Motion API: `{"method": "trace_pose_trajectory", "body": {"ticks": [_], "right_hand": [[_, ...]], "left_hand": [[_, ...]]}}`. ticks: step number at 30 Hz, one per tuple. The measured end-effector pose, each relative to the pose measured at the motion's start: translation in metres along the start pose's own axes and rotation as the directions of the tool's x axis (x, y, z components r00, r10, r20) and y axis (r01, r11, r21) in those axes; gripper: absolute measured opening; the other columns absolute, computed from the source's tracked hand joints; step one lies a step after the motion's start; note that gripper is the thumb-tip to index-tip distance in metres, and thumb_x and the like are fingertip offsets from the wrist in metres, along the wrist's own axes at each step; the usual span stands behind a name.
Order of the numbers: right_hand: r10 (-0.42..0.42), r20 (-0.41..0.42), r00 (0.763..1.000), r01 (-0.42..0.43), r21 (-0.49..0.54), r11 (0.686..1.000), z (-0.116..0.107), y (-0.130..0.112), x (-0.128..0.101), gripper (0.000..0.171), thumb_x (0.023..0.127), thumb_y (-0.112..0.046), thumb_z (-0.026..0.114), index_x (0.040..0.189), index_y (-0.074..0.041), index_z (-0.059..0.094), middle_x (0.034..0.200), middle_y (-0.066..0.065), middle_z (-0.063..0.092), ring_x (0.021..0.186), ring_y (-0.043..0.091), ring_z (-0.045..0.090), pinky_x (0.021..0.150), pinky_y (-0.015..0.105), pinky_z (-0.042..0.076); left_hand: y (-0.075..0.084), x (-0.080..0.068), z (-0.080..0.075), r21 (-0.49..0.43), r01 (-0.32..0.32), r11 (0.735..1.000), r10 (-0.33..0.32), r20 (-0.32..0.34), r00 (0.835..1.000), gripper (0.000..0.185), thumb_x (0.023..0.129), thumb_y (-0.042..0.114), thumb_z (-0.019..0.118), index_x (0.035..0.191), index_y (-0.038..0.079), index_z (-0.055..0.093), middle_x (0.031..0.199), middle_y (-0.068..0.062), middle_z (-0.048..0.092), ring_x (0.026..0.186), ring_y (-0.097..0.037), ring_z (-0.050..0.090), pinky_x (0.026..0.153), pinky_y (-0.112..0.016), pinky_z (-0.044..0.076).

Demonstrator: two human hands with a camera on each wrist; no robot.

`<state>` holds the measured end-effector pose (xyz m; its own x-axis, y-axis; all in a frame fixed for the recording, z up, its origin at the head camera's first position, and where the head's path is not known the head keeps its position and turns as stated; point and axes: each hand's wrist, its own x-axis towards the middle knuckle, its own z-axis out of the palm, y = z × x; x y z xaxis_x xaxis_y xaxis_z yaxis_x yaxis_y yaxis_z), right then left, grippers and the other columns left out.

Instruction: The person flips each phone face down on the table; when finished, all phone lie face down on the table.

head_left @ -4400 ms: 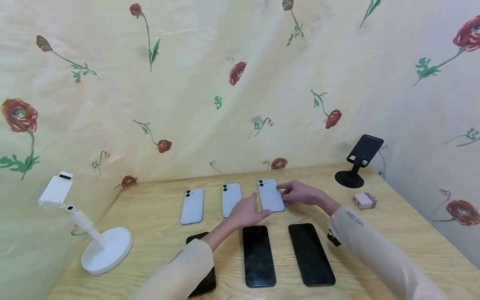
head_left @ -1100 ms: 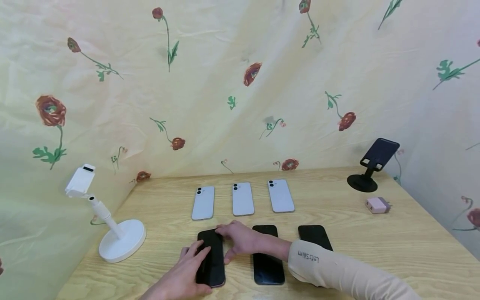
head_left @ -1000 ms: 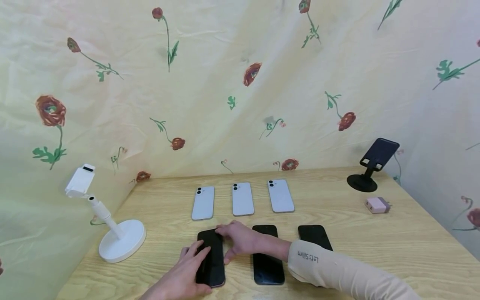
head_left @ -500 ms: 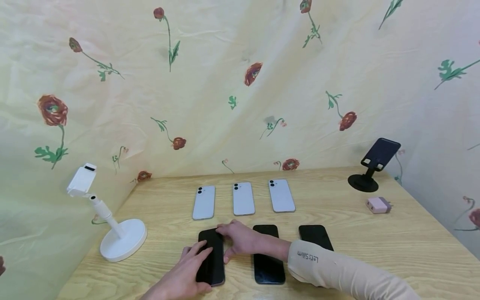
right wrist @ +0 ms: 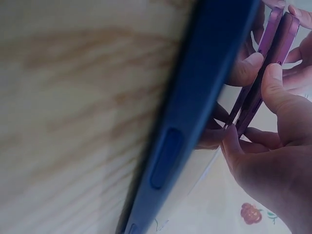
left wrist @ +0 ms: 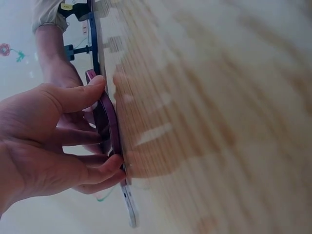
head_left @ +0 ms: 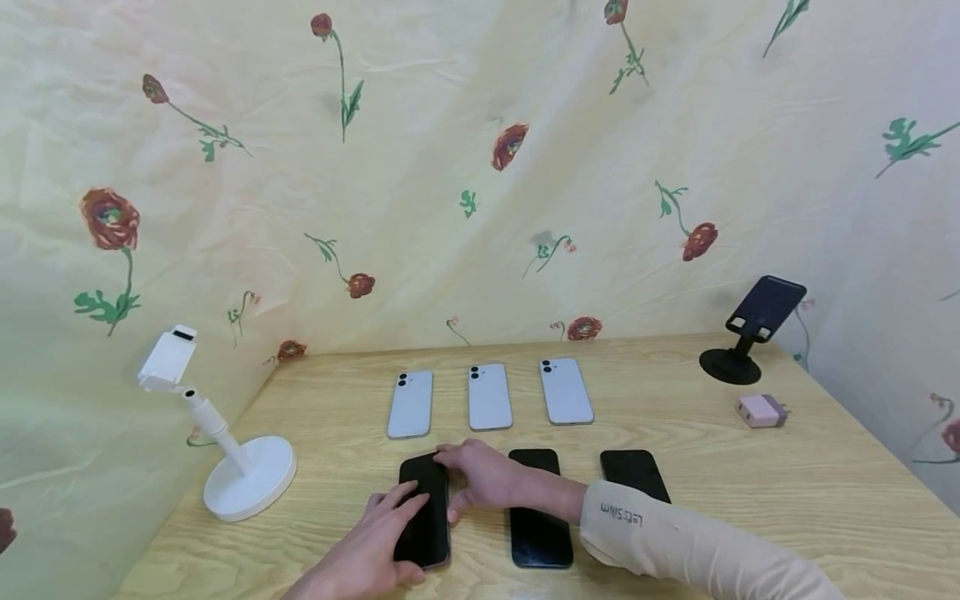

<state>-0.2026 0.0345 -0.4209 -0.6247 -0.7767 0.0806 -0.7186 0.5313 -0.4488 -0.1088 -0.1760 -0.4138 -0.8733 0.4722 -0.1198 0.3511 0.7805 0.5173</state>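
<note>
Both hands are on a smartphone with a black screen and purple edge, lying screen up at the left of the near row. My left hand holds its left and lower edges, two fingers over the screen and the thumb at the bottom. In the left wrist view the thumb and fingertips of that left hand bear on the purple rim. My right hand holds the upper right corner and right side, finger and thumb on the edge. The right wrist view shows this right hand at the rim.
Two more black-screened phones lie right: a middle one under the right forearm and another partly hidden by the sleeve. Behind are three pale phones, left, middle, right. A white stand, black stand and pink charger flank them.
Over four seconds ago both hands were by the right-hand pale phone; they have since come to the left black phone. During the last second hands and phone hold nearly still, with a slight view shift.
</note>
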Motion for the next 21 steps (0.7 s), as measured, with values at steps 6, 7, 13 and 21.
{"method": "trace_pose_trajectory", "body": {"ticks": [6, 7, 13, 21], "right_hand": [[-0.027, -0.019, 0.999, 0.028, 0.032, 0.999, -0.0026, -0.0013, -0.0023, 0.078, 0.074, -0.036, 0.087, 0.135, 0.004, 0.059, 0.14, 0.021, 0.054, 0.125, 0.033, 0.053, 0.101, 0.032, 0.043], [-0.036, -0.026, 0.999, 0.037, 0.039, 0.999, -0.0029, -0.0018, -0.0027, 0.079, 0.074, -0.035, 0.087, 0.135, 0.005, 0.059, 0.14, 0.022, 0.055, 0.125, 0.033, 0.053, 0.101, 0.032, 0.043], [-0.074, -0.069, 0.995, 0.079, 0.067, 0.995, -0.0032, -0.0026, -0.0038, 0.077, 0.075, -0.03, 0.088, 0.134, 0.007, 0.057, 0.136, 0.023, 0.057, 0.12, 0.029, 0.058, 0.098, 0.03, 0.046], [-0.119, -0.118, 0.986, 0.142, 0.207, 0.968, -0.0015, -0.0028, -0.0049, 0.065, 0.075, -0.021, 0.088, 0.13, 0.001, 0.059, 0.12, 0.008, 0.067, 0.105, 0.015, 0.065, 0.085, 0.022, 0.051]], "left_hand": [[-0.0018, -0.0011, -0.0023, -0.008, -0.023, 1.0, 0.023, 0.009, 1.0, 0.08, 0.079, 0.029, 0.086, 0.144, 0.0, 0.049, 0.152, -0.025, 0.034, 0.126, -0.055, 0.037, 0.09, -0.062, 0.043], [-0.0022, -0.0013, -0.0026, -0.012, -0.024, 1.0, 0.024, 0.011, 1.0, 0.081, 0.079, 0.029, 0.086, 0.144, 0.0, 0.049, 0.152, -0.025, 0.034, 0.126, -0.056, 0.037, 0.091, -0.063, 0.043], [-0.004, -0.0024, -0.0038, -0.018, -0.055, 0.998, 0.055, -0.001, 0.998, 0.085, 0.077, 0.029, 0.087, 0.146, 0.0, 0.046, 0.152, -0.026, 0.033, 0.127, -0.057, 0.037, 0.094, -0.066, 0.039], [-0.0056, -0.0042, -0.0057, -0.042, -0.116, 0.992, 0.116, 0.001, 0.993, 0.096, 0.077, 0.023, 0.087, 0.154, 0.003, 0.034, 0.153, -0.026, 0.033, 0.135, -0.047, 0.036, 0.1, -0.068, 0.032]]}}
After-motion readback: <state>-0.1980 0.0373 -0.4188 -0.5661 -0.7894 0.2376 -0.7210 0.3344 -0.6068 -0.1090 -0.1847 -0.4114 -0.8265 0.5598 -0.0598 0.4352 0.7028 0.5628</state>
